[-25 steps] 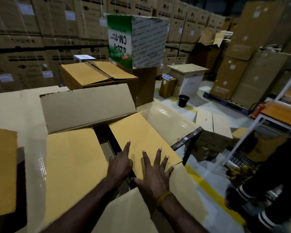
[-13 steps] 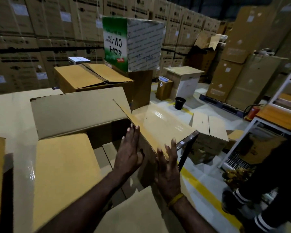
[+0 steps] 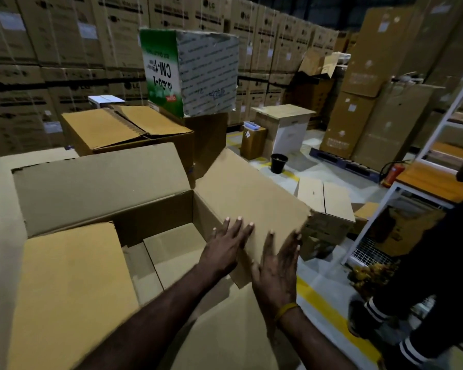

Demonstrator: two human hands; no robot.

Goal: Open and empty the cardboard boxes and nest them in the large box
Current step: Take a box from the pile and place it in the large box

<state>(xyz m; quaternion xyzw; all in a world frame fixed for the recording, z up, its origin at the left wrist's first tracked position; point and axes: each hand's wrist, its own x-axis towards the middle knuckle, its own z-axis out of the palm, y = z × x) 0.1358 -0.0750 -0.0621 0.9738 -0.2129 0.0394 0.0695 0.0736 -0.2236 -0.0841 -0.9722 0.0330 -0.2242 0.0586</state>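
Both hands are seen low-centre of the frame w/ fingers straight, laid flat on the right flap [image 3: 251, 198] of the large box [image 3: 104, 198]. Left hand [image 3: 225, 249]: fingers held close together, tips on the flap's inner face near the fold. Right hand [image 3: 277, 273]: fingers slightly spread, tips at the flap's near edge; a yellow band [image 3: 285, 311] is worn at the wrist. Nothing is gripped or pinched.

The large box sits centre-left, mouth up, long axis approx. left-to-right across the frame. The right flap is tilted up and outward toward the right; the far flap [image 3: 99, 182] stands tilted back; the left flap [image 3: 70, 289] lies over the opening. Plain brown cardboard, torn flap edges; folded bottom flaps are visible inside.

A green-and-white printed box [image 3: 190, 70] is stacked at upper centre.
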